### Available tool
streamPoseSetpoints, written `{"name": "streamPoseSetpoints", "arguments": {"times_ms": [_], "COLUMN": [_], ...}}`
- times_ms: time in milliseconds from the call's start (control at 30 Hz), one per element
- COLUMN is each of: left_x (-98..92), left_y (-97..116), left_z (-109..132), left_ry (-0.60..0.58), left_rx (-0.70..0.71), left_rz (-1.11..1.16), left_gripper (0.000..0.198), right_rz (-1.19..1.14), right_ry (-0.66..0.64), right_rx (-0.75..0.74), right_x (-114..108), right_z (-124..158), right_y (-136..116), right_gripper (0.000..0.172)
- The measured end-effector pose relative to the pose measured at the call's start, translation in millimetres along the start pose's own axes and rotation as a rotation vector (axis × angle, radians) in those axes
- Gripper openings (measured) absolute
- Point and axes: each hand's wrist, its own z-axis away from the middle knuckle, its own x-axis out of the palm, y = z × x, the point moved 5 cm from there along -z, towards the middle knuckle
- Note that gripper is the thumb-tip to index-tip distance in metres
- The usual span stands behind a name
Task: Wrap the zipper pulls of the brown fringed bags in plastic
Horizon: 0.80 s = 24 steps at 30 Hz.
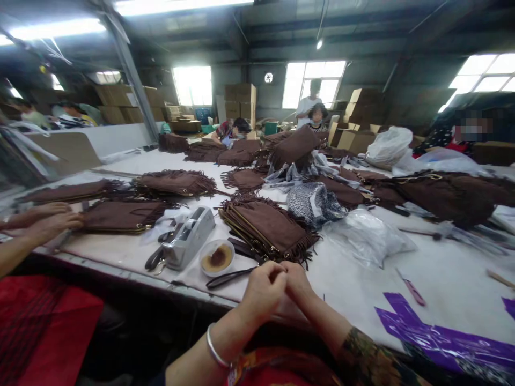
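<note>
My left hand [261,289] and my right hand [298,287] meet at the near edge of the white table [442,273], fingers curled and pinched together. What they pinch is too small to make out. A silver bangle [215,348] sits on my left wrist. Just beyond my hands lies a stack of brown fringed suede bags [267,228]. A small round dish [217,258] with brown paste and a grey tape dispenser [187,236] stand to the left of my hands. A dark strap [229,277] lies by the dish.
A co-worker's hands [48,220] rest on the table at far left by another brown bag [120,215]. More fringed bags [438,195], clear plastic bags [366,236], a pink cutter [412,290] and purple plastic [434,335] lie around. Other people and cardboard boxes [241,99] are at the back.
</note>
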Motion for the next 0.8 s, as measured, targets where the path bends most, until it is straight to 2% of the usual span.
{"name": "streamPoseSetpoints", "arguments": {"times_ms": [67,100,167,233,300,367,467,567,667,800], "left_x": [-11.9,-14.4,-13.9,-9.4,-4.2,1.4,12.7,27.4,37.4,44.2], "left_y": [-41,-57,-75,-79,-76,-75,-78,-79,-78,-78], "left_z": [-15,-20,-29,-35,-37,-38,-39,-40,-41,-40], "left_ry": [0.159,0.173,0.132,0.071,0.024,-0.024,-0.101,-0.144,-0.103,-0.017], "left_rx": [-0.084,-0.123,-0.162,-0.15,-0.126,-0.155,-0.319,-0.518,-0.626,-0.683], "left_rz": [-0.048,-0.062,-0.076,-0.08,-0.078,-0.012,0.333,0.738,0.946,1.081], "left_gripper": [0.019,0.021,0.025,0.021,0.015,0.023,0.028,0.025,0.016,0.008], "right_rz": [0.083,0.135,0.215,0.205,0.091,-0.075,-0.276,-0.328,-0.315,-0.331], "right_ry": [0.026,0.024,-0.009,-0.051,-0.08,-0.104,-0.107,-0.101,-0.107,-0.135], "right_rx": [-0.048,-0.069,-0.086,-0.078,-0.079,-0.054,0.047,0.06,0.065,0.11], "right_x": [1,3,8,10,9,8,8,10,8,-2], "right_z": [0,-1,-2,-1,1,6,16,23,25,24], "right_y": [-4,-8,-14,-17,-18,-15,-7,-4,-2,2], "right_gripper": [0.016,0.02,0.023,0.022,0.021,0.023,0.029,0.031,0.029,0.025]}}
